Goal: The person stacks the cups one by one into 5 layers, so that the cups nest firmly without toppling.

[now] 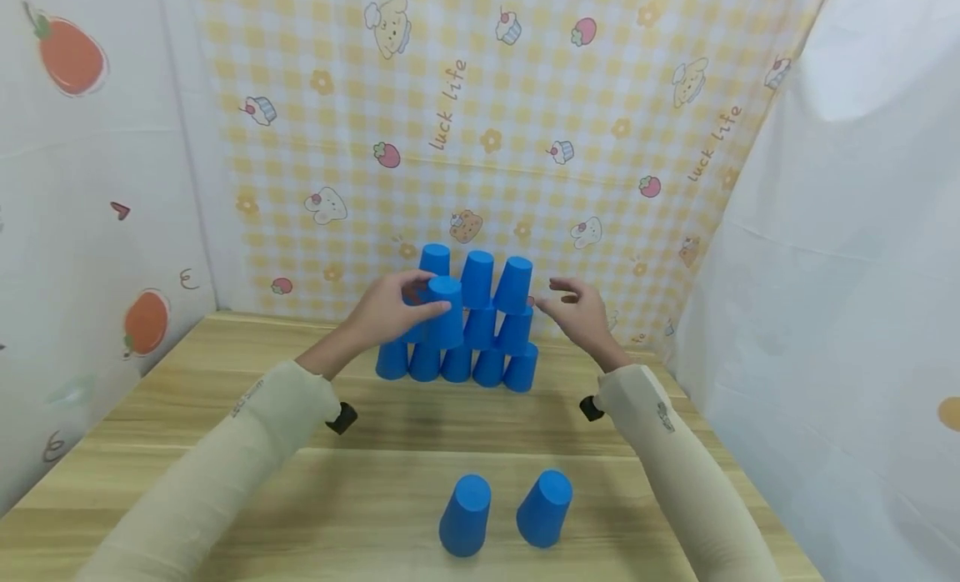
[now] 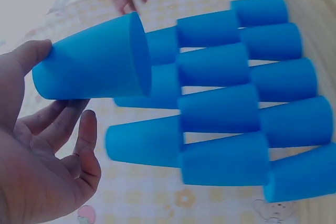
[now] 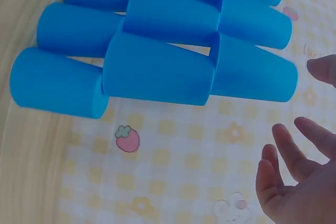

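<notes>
Thumb and fingers of my left hand [image 1: 386, 313] grip a blue cup [image 1: 446, 315] near its closed end, mouth down. In the head view this cup overlaps the left part of a stack of upside-down blue cups [image 1: 480, 328]. The stack has three tiers, with three cups on top and several in each lower tier. The left wrist view shows the held cup [image 2: 89, 59] apart from my little finger. My right hand [image 1: 585, 315] is raised beside the stack's right side, holding nothing. Its fingers are spread and loosely bent in the right wrist view, close to a top-tier cup [image 3: 254, 69].
Two more upside-down blue cups, a left one [image 1: 465, 515] and a right one [image 1: 545, 509], stand apart on the wooden table [image 1: 360, 482] nearer to me. A yellow checked cloth [image 1: 525, 98] hangs behind the stack, with white cloths [image 1: 840, 232] at the sides.
</notes>
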`<action>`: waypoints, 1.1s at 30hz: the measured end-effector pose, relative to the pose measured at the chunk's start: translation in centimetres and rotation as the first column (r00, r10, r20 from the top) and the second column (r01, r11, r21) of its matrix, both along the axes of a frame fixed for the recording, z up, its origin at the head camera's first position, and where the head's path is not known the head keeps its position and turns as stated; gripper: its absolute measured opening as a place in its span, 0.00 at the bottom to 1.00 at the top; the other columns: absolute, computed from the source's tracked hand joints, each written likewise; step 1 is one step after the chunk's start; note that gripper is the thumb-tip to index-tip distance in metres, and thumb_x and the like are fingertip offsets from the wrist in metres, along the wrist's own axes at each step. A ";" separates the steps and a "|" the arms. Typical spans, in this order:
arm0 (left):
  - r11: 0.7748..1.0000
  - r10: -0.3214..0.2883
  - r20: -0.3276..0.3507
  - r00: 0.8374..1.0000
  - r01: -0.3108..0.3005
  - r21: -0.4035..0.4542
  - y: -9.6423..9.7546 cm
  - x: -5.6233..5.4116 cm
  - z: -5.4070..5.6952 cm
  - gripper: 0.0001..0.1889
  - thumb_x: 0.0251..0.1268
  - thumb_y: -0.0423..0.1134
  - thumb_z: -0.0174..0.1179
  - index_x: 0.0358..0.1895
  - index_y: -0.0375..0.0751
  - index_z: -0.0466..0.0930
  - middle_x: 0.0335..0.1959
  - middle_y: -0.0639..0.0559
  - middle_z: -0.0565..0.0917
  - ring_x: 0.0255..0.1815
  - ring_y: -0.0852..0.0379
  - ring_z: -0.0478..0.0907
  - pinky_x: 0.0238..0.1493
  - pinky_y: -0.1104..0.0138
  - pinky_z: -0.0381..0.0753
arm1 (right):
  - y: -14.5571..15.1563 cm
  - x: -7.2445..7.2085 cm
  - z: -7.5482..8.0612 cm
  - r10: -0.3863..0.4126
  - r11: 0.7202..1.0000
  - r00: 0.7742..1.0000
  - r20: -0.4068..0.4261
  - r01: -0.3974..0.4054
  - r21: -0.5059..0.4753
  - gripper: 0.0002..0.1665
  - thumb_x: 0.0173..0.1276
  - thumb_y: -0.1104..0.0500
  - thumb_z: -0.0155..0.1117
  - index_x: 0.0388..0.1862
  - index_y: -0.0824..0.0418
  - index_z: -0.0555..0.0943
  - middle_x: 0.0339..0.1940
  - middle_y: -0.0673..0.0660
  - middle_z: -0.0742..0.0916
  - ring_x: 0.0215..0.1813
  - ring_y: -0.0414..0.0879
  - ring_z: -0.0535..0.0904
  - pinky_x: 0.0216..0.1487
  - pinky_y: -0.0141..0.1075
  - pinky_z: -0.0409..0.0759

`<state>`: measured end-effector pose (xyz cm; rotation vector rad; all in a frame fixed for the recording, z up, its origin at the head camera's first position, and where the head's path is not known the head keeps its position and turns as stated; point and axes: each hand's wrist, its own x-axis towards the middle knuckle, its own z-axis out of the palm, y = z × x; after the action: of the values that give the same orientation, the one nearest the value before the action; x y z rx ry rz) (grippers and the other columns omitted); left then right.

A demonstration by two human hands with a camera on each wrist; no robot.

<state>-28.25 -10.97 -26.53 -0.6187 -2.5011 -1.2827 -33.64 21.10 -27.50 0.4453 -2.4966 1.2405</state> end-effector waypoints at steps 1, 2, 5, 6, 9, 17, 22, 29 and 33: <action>1.000 0.005 0.004 1.000 -0.005 0.013 0.1 -0.1 0.4 0.33 0.66 0.54 0.64 0.67 0.37 0.72 0.56 0.42 0.81 0.52 0.46 0.79 0.50 0.50 0.81 | 0.2 0.6 -0.1 0.009 1.000 1.000 0.002 -0.009 0.019 0.30 0.68 0.48 0.67 0.65 0.61 0.76 0.63 0.61 0.80 0.62 0.62 0.74 0.58 0.55 0.76; 1.000 0.008 0.006 1.000 -0.008 0.029 0.1 -0.3 0.8 0.33 0.66 0.54 0.64 0.68 0.37 0.71 0.56 0.42 0.81 0.52 0.45 0.79 0.52 0.50 0.80 | 0.4 1.2 -0.2 0.021 0.999 1.000 0.011 -0.022 0.037 0.30 0.68 0.49 0.67 0.65 0.60 0.76 0.63 0.60 0.80 0.63 0.61 0.74 0.58 0.56 0.76; 0.996 0.022 0.007 1.000 -0.022 0.083 0.4 -0.9 2.1 0.34 0.66 0.55 0.64 0.68 0.37 0.71 0.58 0.42 0.80 0.55 0.45 0.78 0.55 0.49 0.79 | 0.7 2.9 -0.7 0.068 0.995 0.996 0.057 -0.072 0.072 0.28 0.69 0.51 0.66 0.65 0.58 0.77 0.63 0.58 0.81 0.63 0.60 0.75 0.55 0.56 0.78; 0.995 0.027 0.004 1.000 -0.027 0.096 0.5 -1.1 2.5 0.34 0.66 0.55 0.64 0.68 0.38 0.71 0.59 0.42 0.80 0.55 0.45 0.78 0.55 0.49 0.79 | 0.7 3.4 -0.9 0.085 0.992 0.994 0.071 -0.091 0.087 0.27 0.68 0.51 0.66 0.65 0.57 0.77 0.63 0.58 0.81 0.62 0.60 0.75 0.54 0.56 0.79; 0.990 0.044 0.000 0.999 -0.043 0.132 1.0 -1.7 3.4 0.33 0.66 0.55 0.64 0.68 0.39 0.72 0.61 0.42 0.79 0.57 0.45 0.78 0.57 0.49 0.78 | 0.9 4.6 -1.6 0.149 0.978 0.983 0.111 -0.163 0.127 0.27 0.67 0.51 0.67 0.63 0.57 0.78 0.62 0.58 0.82 0.61 0.60 0.77 0.52 0.54 0.80; 0.986 0.108 -0.047 0.993 -0.100 0.134 2.0 -3.4 5.3 0.33 0.67 0.57 0.62 0.69 0.40 0.71 0.63 0.44 0.79 0.54 0.47 0.76 0.53 0.53 0.80 | 2.3 7.0 -3.0 0.408 0.856 0.878 0.252 -0.464 0.230 0.24 0.68 0.53 0.67 0.60 0.61 0.80 0.58 0.62 0.84 0.53 0.52 0.82 0.48 0.46 0.83; 0.988 0.120 -0.099 0.988 -0.109 0.108 2.1 -4.3 6.5 0.33 0.68 0.56 0.61 0.69 0.39 0.71 0.63 0.44 0.78 0.55 0.47 0.76 0.54 0.53 0.79 | 3.2 7.9 -3.7 0.444 0.817 0.835 0.324 -0.526 0.236 0.23 0.67 0.52 0.68 0.59 0.59 0.81 0.52 0.56 0.87 0.48 0.47 0.84 0.47 0.44 0.81; 0.991 0.119 -0.069 0.991 -0.114 0.067 2.4 -5.8 7.7 0.34 0.70 0.55 0.59 0.71 0.37 0.68 0.66 0.42 0.75 0.62 0.44 0.75 0.61 0.51 0.76 | 4.3 9.4 -5.2 0.459 0.790 0.788 0.411 -0.574 0.217 0.20 0.65 0.56 0.70 0.55 0.56 0.82 0.52 0.55 0.86 0.50 0.48 0.82 0.46 0.41 0.81; 0.992 0.118 -0.034 0.992 -0.116 0.057 2.6 -6.9 8.0 0.33 0.71 0.54 0.58 0.72 0.39 0.66 0.67 0.43 0.74 0.67 0.44 0.72 0.64 0.49 0.72 | 4.5 10.6 -5.9 0.466 0.768 0.763 0.448 -0.600 0.224 0.24 0.64 0.51 0.72 0.57 0.56 0.82 0.55 0.57 0.85 0.52 0.48 0.81 0.44 0.39 0.81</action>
<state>-35.17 -8.34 -18.54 -0.4716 -2.4243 -1.2812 -23.03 25.57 -33.37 1.2155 -3.0658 1.1224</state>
